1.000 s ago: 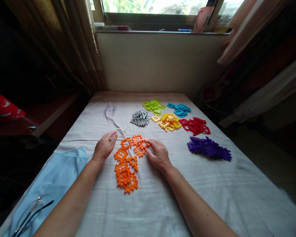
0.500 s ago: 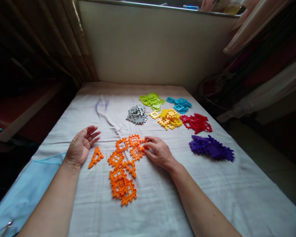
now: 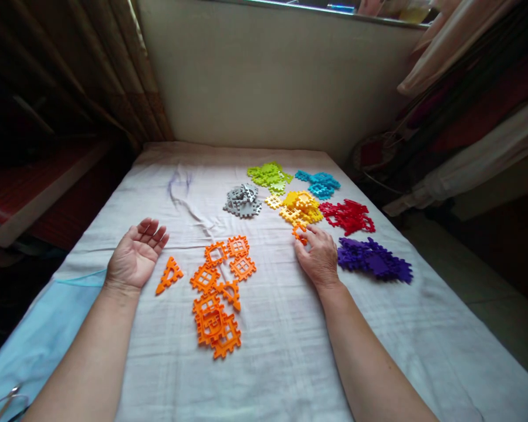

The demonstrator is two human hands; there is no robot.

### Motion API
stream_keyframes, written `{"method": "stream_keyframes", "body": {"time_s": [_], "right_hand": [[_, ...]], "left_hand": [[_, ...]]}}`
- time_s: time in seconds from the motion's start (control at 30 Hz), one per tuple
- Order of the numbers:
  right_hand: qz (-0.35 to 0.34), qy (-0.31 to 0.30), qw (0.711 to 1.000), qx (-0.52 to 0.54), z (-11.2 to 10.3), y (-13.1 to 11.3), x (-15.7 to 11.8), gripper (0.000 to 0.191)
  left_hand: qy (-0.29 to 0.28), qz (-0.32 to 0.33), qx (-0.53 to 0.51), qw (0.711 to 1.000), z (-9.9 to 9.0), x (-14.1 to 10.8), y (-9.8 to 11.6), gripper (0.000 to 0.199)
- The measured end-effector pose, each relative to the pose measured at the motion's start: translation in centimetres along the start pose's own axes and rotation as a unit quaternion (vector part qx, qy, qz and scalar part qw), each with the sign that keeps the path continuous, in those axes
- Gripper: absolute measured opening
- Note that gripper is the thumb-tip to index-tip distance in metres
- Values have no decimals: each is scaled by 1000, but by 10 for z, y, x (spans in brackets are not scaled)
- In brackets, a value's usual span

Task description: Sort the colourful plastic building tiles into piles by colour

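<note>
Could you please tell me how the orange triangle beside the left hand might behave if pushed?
The orange triangle looks like moulded plastic with a firm outline, so it is probably stiff. Its thin, cut-out body suggests it is light. Lying flat, it would likely slide rather than roll, though its toothed edges could catch on the wrinkled cloth.

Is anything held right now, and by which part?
The right hand holds an orange piece by its right side, exact grip hidden. The left hand is open and empty.
</note>
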State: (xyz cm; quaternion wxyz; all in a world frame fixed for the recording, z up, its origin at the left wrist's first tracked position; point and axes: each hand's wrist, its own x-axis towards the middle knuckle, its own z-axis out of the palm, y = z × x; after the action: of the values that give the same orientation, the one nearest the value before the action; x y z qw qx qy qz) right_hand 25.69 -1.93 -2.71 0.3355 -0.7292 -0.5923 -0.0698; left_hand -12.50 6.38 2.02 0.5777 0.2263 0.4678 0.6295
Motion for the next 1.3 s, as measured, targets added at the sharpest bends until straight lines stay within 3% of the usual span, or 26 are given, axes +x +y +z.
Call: {"method": "stream_keyframes", "body": {"time_s": [0.27, 0.47, 0.57, 0.67, 0.83, 1.0, 1.3], "right_hand": [[-17, -15, 1000, -13, -1, -13, -5, 14], [-16, -21, 1000, 3, -2, -14, -5, 14], [-40, -23, 998, 39, -3, -28, -8, 16], [-121, -69, 984, 109, -4, -51, -14, 18], [-246, -183, 932, 195, -7, -80, -25, 23], [-256, -237, 921, 173, -10, -81, -25, 17], [-271, -236, 921, 153, -3, -80, -25, 10]], "left_hand": [[6, -15, -15, 1000, 1, -3, 2, 27], [-5, -3, -5, 1000, -2, -1, 0, 20], [-14, 2, 0, 1000, -5, 1, -1, 14], [-13, -1, -9, 1000, -6, 2, -2, 14], [-12, -6, -19, 1000, -5, 1, -2, 17], [-9, -13, -26, 1000, -3, 0, 0, 18], [-14, -12, -33, 999, -6, 3, -2, 17]]}}
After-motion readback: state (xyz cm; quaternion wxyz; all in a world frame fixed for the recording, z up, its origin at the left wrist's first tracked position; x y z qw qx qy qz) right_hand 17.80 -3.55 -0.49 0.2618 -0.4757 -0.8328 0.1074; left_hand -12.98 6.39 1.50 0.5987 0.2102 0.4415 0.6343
